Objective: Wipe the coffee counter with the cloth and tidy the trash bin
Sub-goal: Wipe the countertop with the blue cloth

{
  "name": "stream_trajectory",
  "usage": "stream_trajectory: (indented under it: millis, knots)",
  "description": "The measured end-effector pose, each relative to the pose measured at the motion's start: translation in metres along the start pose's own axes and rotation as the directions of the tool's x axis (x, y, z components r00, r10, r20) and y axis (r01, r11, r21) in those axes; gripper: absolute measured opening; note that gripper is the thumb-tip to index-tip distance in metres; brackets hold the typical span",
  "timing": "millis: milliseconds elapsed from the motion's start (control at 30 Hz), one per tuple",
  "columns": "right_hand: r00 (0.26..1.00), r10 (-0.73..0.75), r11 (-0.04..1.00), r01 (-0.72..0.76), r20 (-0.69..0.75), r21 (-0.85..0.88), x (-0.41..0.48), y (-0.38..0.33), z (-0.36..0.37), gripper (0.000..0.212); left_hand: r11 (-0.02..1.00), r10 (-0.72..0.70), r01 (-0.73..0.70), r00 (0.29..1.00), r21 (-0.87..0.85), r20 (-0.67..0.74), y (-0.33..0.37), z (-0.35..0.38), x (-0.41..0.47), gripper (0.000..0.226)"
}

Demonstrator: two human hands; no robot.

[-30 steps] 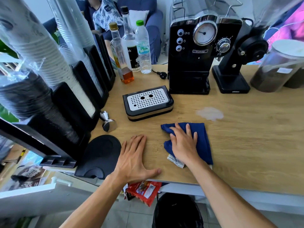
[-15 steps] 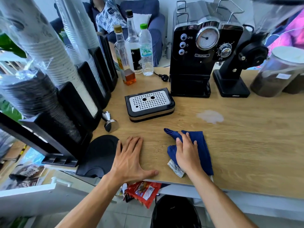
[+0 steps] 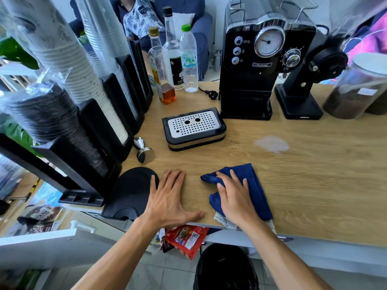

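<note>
Right hand (image 3: 236, 197) flat on cloth (image 3: 254, 185); left hand (image 3: 167, 201) splayed on counter (image 3: 314, 185).

**Cloth bunches up under the right hand**

The blue cloth (image 3: 254, 185) at lower centre is flat and squarish a second ago — now it is crumpled, its upper-left corner pulled into a point toward the left hand (image 3: 167, 200). The right hand (image 3: 235, 198) shifts with it — fingers now spread wider across the fabric, angled more to the upper left of the frame.
</note>
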State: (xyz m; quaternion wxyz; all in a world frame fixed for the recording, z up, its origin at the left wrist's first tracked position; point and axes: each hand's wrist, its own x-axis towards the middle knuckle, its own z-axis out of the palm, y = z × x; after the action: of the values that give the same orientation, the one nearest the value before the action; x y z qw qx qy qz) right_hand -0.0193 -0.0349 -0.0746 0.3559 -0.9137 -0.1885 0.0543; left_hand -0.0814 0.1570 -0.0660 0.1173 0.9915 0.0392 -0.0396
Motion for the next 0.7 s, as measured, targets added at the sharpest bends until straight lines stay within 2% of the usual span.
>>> stream_trajectory:
  millis: [133, 267, 467, 600, 700]
  knots:
    - [0.996, 0.077, 0.989, -0.071, -0.042, 0.133, 0.01, -0.004, -0.002, 0.04, 1.0, -0.021, 0.021, 1.0, -0.005, 0.002, -0.003, -0.003, -0.004, 0.135]
    - [0.994, 0.104, 0.991, -0.101, -0.033, 0.09, 0.039, -0.018, 0.01, 0.038, 0.999, -0.032, 0.033, 0.999, -0.019, 0.031, -0.006, -0.003, -0.006, 0.136]
    - [0.997, -0.036, 0.993, 0.045, 0.075, -0.114, 0.05, -0.023, 0.019, 0.037, 0.999, -0.042, 0.043, 0.999, -0.022, 0.034, -0.007, -0.004, -0.003, 0.135]
    - [0.992, -0.096, 0.991, 0.103, 0.08, -0.084, 0.024, -0.011, 0.013, 0.041, 0.999, -0.042, 0.043, 0.999, -0.025, 0.021, -0.011, -0.005, -0.006, 0.133]
    - [0.994, -0.084, 0.996, 0.086, 0.063, -0.031, 0.01, -0.007, 0.012, 0.041, 0.998, -0.054, 0.054, 0.999, -0.015, 0.009, -0.016, -0.008, -0.009, 0.133]
